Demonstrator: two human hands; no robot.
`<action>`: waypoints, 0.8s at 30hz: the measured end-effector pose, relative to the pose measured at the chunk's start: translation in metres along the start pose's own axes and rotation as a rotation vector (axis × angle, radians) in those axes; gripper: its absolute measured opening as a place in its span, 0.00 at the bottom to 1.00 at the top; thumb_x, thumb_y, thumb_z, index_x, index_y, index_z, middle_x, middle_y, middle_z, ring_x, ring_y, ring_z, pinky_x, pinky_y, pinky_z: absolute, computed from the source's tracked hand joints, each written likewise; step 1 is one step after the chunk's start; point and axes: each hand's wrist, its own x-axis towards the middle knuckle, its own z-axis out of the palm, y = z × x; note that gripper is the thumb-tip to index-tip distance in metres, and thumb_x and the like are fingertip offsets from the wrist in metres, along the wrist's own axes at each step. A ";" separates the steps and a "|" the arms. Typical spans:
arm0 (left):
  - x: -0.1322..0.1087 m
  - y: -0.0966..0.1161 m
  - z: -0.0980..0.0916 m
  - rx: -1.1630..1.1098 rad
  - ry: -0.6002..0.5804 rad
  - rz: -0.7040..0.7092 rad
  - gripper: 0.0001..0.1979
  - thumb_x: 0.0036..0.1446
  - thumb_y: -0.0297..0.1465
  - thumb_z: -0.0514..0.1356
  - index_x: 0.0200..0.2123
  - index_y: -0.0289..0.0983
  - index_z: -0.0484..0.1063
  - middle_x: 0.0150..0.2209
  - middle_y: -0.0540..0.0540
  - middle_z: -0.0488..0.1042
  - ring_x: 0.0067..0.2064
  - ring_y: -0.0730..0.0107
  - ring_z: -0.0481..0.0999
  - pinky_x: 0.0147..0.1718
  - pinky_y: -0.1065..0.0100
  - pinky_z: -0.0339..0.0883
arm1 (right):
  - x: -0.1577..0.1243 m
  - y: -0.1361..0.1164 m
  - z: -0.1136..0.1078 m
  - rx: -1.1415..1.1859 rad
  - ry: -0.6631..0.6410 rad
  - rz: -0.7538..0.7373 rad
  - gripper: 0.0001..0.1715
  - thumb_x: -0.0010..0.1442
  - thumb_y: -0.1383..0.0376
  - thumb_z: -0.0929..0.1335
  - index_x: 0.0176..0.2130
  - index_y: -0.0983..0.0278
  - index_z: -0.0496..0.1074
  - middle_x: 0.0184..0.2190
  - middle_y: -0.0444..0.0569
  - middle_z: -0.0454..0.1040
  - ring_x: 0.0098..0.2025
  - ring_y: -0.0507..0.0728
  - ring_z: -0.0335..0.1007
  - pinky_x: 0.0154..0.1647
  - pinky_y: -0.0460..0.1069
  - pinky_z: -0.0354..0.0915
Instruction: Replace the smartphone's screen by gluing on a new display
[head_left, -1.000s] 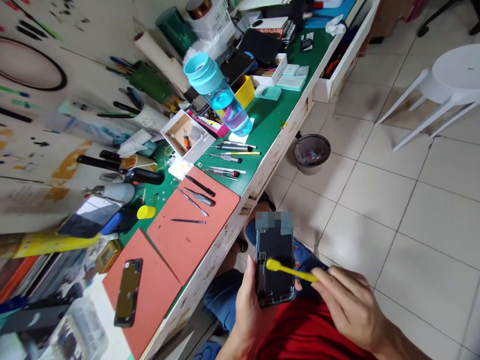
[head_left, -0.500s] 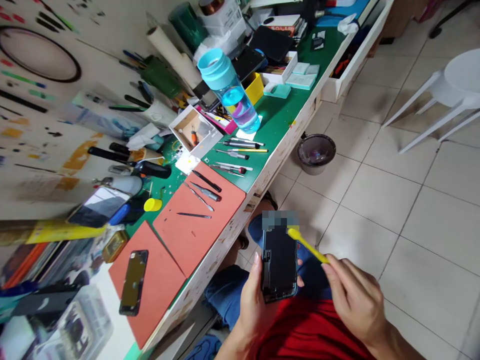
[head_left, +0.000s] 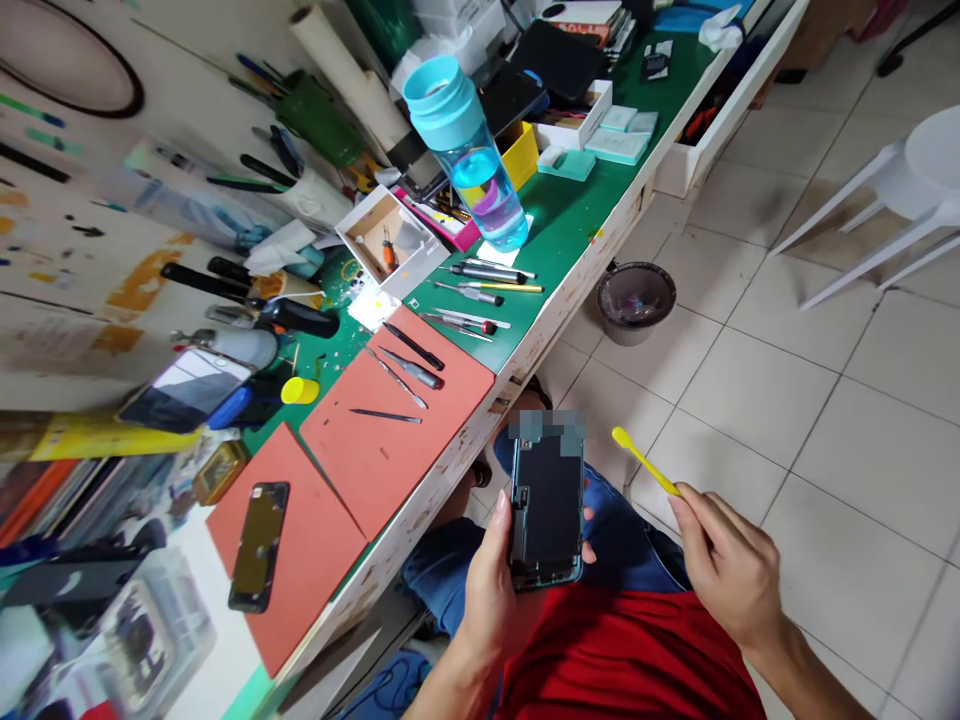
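Observation:
My left hand [head_left: 491, 570] grips a smartphone screen assembly or phone body [head_left: 550, 510], its dark inner side facing up and its far end blurred by a pixel patch. The thumb presses the left edge and fingertips show at the right edge. In my right hand [head_left: 731, 565] a thin yellow stick with a rounded, spoon-like tip [head_left: 646, 462] is pinched between thumb and fingers. That tip is apart from the phone, to its right, over the floor. A second phone part with a glossy dark face [head_left: 259, 548] lies on the nearer orange mat [head_left: 315, 575].
Pens, tweezers and picks lie on the farther orange mat [head_left: 450, 420] and the green bench top [head_left: 517, 325]. A blue water bottle [head_left: 469, 150] stands behind them, beside an open white box [head_left: 394, 240]. A bin [head_left: 636, 300] and white stool [head_left: 900, 180] are on the tiled floor.
The yellow stick's tip has moved off the phone's upper right corner, away to the right with my right hand. My left hand still holds the phone. The camera view has shifted slightly.

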 end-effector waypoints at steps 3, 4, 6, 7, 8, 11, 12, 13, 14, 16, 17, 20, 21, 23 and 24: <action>0.000 0.005 -0.001 -0.011 0.007 -0.003 0.28 0.70 0.49 0.61 0.58 0.33 0.80 0.48 0.34 0.85 0.39 0.52 0.86 0.40 0.57 0.79 | 0.004 0.010 -0.006 0.079 -0.143 -0.074 0.17 0.70 0.77 0.68 0.56 0.68 0.76 0.31 0.47 0.76 0.29 0.52 0.72 0.33 0.48 0.69; 0.000 0.007 -0.002 -0.010 0.012 0.003 0.27 0.70 0.48 0.60 0.59 0.33 0.80 0.48 0.34 0.85 0.40 0.52 0.86 0.41 0.57 0.79 | 0.005 0.013 -0.008 0.076 -0.147 -0.062 0.16 0.70 0.76 0.68 0.56 0.68 0.76 0.31 0.46 0.76 0.29 0.51 0.71 0.32 0.48 0.68; 0.000 0.011 -0.003 -0.004 0.005 0.002 0.27 0.72 0.47 0.58 0.61 0.33 0.78 0.50 0.34 0.85 0.41 0.52 0.86 0.42 0.57 0.79 | 0.008 0.019 -0.011 0.037 -0.101 -0.018 0.16 0.71 0.76 0.68 0.55 0.67 0.76 0.30 0.45 0.75 0.27 0.50 0.69 0.30 0.47 0.67; 0.000 0.012 -0.004 -0.006 -0.009 -0.012 0.27 0.72 0.47 0.57 0.60 0.33 0.79 0.50 0.33 0.84 0.40 0.52 0.86 0.42 0.57 0.78 | 0.011 0.022 -0.013 0.038 -0.112 -0.030 0.15 0.71 0.76 0.68 0.55 0.67 0.76 0.30 0.44 0.74 0.27 0.50 0.68 0.30 0.47 0.66; 0.000 0.014 -0.004 -0.010 -0.025 -0.032 0.27 0.73 0.47 0.57 0.59 0.32 0.79 0.49 0.33 0.85 0.39 0.53 0.86 0.41 0.58 0.78 | 0.014 0.024 -0.015 0.056 -0.160 -0.073 0.16 0.71 0.76 0.68 0.55 0.67 0.76 0.30 0.44 0.73 0.27 0.50 0.68 0.30 0.47 0.66; 0.000 0.018 -0.003 -0.013 -0.075 -0.081 0.29 0.74 0.48 0.54 0.57 0.31 0.81 0.47 0.32 0.85 0.35 0.54 0.86 0.38 0.59 0.77 | 0.024 0.030 -0.019 0.025 -0.188 -0.134 0.17 0.70 0.77 0.69 0.56 0.68 0.76 0.31 0.45 0.74 0.30 0.51 0.70 0.33 0.48 0.67; 0.000 0.019 -0.002 -0.009 -0.080 -0.084 0.29 0.74 0.48 0.53 0.56 0.31 0.81 0.47 0.32 0.85 0.34 0.54 0.85 0.37 0.60 0.76 | 0.028 0.031 -0.019 -0.019 -0.129 -0.113 0.17 0.69 0.77 0.69 0.55 0.68 0.76 0.30 0.44 0.73 0.29 0.50 0.70 0.32 0.47 0.66; 0.000 0.020 -0.002 -0.002 -0.081 -0.086 0.29 0.74 0.48 0.52 0.57 0.31 0.81 0.47 0.32 0.85 0.34 0.54 0.85 0.37 0.60 0.76 | 0.031 0.032 -0.020 -0.044 -0.083 -0.101 0.17 0.69 0.77 0.69 0.55 0.68 0.76 0.29 0.44 0.73 0.28 0.50 0.69 0.31 0.47 0.65; -0.001 0.021 -0.002 0.003 -0.079 -0.091 0.29 0.75 0.48 0.52 0.57 0.31 0.81 0.47 0.32 0.85 0.34 0.54 0.85 0.37 0.60 0.76 | 0.033 0.032 -0.019 -0.044 -0.084 -0.115 0.17 0.69 0.77 0.70 0.55 0.68 0.77 0.29 0.44 0.73 0.27 0.50 0.68 0.31 0.47 0.65; -0.001 0.022 -0.002 0.013 -0.071 -0.105 0.29 0.74 0.48 0.52 0.56 0.31 0.81 0.46 0.32 0.85 0.35 0.53 0.86 0.38 0.60 0.76 | 0.037 0.031 -0.017 -0.001 -0.169 -0.176 0.16 0.69 0.76 0.69 0.55 0.68 0.77 0.29 0.44 0.74 0.28 0.51 0.69 0.32 0.48 0.66; -0.001 0.022 -0.003 0.018 -0.074 -0.113 0.29 0.74 0.48 0.52 0.56 0.31 0.81 0.46 0.31 0.85 0.35 0.53 0.86 0.38 0.60 0.76 | 0.038 0.031 -0.016 0.004 -0.201 -0.186 0.17 0.69 0.76 0.69 0.55 0.67 0.77 0.30 0.45 0.74 0.29 0.51 0.71 0.33 0.48 0.67; -0.002 0.023 -0.005 0.029 -0.090 -0.124 0.30 0.74 0.49 0.53 0.57 0.31 0.81 0.48 0.31 0.84 0.35 0.54 0.85 0.39 0.59 0.76 | 0.040 0.031 -0.012 -0.069 -0.083 -0.097 0.18 0.69 0.76 0.69 0.57 0.68 0.77 0.30 0.44 0.74 0.27 0.50 0.69 0.31 0.47 0.66; -0.002 0.024 -0.005 0.032 -0.098 -0.126 0.30 0.73 0.50 0.54 0.56 0.31 0.81 0.48 0.31 0.84 0.35 0.54 0.85 0.38 0.60 0.76 | 0.040 0.032 -0.012 -0.057 -0.079 -0.106 0.18 0.69 0.76 0.69 0.57 0.68 0.77 0.29 0.44 0.74 0.26 0.50 0.68 0.30 0.47 0.65; -0.002 0.025 -0.005 0.037 -0.105 -0.125 0.30 0.72 0.51 0.55 0.55 0.30 0.81 0.48 0.31 0.84 0.35 0.54 0.85 0.38 0.60 0.75 | 0.040 0.033 -0.013 -0.013 -0.147 -0.156 0.19 0.69 0.76 0.69 0.57 0.67 0.77 0.29 0.44 0.74 0.26 0.50 0.67 0.30 0.48 0.65; -0.002 0.025 -0.005 0.037 -0.102 -0.121 0.30 0.72 0.51 0.55 0.55 0.30 0.81 0.48 0.31 0.84 0.35 0.54 0.85 0.38 0.60 0.75 | 0.041 0.034 -0.014 -0.021 -0.160 -0.153 0.18 0.69 0.76 0.68 0.56 0.67 0.77 0.29 0.44 0.75 0.26 0.50 0.68 0.30 0.48 0.65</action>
